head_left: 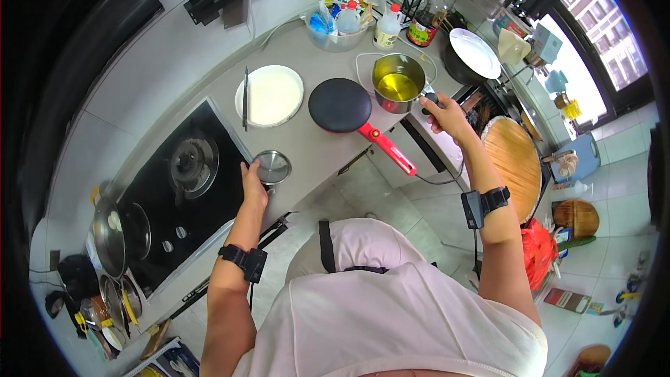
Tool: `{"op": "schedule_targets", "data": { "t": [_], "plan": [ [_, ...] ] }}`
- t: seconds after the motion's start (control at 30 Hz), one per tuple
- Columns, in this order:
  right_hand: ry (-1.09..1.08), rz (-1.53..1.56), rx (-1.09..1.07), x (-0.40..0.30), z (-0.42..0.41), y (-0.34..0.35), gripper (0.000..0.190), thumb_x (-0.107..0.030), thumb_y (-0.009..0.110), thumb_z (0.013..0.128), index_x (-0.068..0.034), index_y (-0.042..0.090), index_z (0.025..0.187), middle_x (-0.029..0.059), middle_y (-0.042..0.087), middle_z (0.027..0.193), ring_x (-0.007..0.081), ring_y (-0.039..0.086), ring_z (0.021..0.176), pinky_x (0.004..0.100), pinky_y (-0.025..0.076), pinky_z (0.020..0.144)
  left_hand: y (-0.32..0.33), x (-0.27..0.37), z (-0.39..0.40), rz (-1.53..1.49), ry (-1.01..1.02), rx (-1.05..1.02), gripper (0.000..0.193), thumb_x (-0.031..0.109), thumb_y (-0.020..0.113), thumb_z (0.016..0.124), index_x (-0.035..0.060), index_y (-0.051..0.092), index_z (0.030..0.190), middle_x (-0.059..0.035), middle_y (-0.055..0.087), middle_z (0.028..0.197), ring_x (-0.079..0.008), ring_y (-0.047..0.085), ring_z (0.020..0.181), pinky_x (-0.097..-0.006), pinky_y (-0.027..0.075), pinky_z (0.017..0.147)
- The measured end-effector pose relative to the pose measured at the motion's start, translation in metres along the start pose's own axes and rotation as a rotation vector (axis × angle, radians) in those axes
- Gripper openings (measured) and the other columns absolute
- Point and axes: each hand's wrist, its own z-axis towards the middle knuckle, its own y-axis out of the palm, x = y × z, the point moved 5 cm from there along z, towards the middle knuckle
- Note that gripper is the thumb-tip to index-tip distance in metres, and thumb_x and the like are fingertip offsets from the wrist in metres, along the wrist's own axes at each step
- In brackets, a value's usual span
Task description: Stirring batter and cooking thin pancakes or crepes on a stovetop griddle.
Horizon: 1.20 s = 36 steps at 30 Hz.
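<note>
My right hand (445,118) grips the black handle of a stainless steel saucepan (400,102) at the right of the counter. Yellow liquid, like oil, covers the pan's bottom. On the near left side, my left hand (253,184) has its fingers at the left rim of a small round metal dish (272,166), by the hob's edge. Between the hands lies a crepe maker (340,104) with a black round plate and a red handle pointing towards me. Behind the metal dish, a round white dish (275,95) holds a pale creamy liquid, and a thin black utensil (245,98) crosses its left rim.
A black glass gas hob (183,199) fills the left, with a lidded pan (110,235) beyond it. At the back stand a plastic bowl of packets (335,42), a white bottle (387,27) and a sauce bottle (423,31). The crepe maker's cord (442,182) hangs over the counter edge.
</note>
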Motion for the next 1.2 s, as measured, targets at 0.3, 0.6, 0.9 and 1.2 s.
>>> {"op": "schedule_targets", "data": {
  "t": [0.3, 0.6, 0.9, 1.2],
  "plan": [
    [-0.068, -0.329, -0.078, -0.008, 0.030, -0.013, 0.048, -0.049, 0.062, 0.081, -0.003, 0.061, 0.093, 0.0068, 0.058, 0.056, 0.0157, 0.060, 0.048, 0.0298, 0.047, 0.050, 0.006, -0.011, -0.011, 0.026, 0.080, 0.094, 0.080, 0.028, 0.058, 0.082, 0.0106, 0.015, 0.147, -0.0124, 0.020, 0.151, -0.0267, 0.021, 0.137, -0.0415, 0.015, 0.111],
    [-0.367, -0.735, -0.031, -0.028, 0.059, 0.000, 0.055, -0.058, 0.057, 0.078, -0.009, 0.063, 0.102, 0.0173, 0.066, 0.088, 0.0343, 0.063, 0.086, 0.0433, 0.048, 0.073, 0.009, -0.029, -0.035, -0.004, 0.112, 0.236, 0.077, 0.026, 0.057, 0.082, 0.0088, 0.017, 0.146, -0.0102, 0.021, 0.151, -0.0254, 0.020, 0.138, -0.0391, 0.015, 0.111],
    [-0.468, -0.799, 0.014, -0.050, 0.076, 0.023, 0.056, -0.057, 0.060, 0.077, -0.011, 0.061, 0.108, 0.0164, 0.067, 0.087, 0.0341, 0.064, 0.084, 0.0436, 0.049, 0.071, -0.009, -0.039, -0.058, -0.030, 0.044, 0.254, 0.071, 0.026, 0.060, 0.082, 0.0083, 0.028, 0.143, -0.0105, 0.040, 0.135, -0.0248, 0.038, 0.122, -0.0425, 0.033, 0.098],
    [-0.500, -0.820, 0.011, -0.060, 0.085, 0.044, 0.054, -0.056, 0.061, 0.077, -0.011, 0.061, 0.107, 0.0160, 0.067, 0.085, 0.0334, 0.064, 0.083, 0.0438, 0.049, 0.069, -0.019, -0.043, -0.056, -0.076, -0.012, 0.207, 0.068, 0.026, 0.057, 0.085, 0.0070, 0.026, 0.143, -0.0115, 0.044, 0.130, -0.0259, 0.045, 0.118, -0.0402, 0.037, 0.096]
  ]
}}
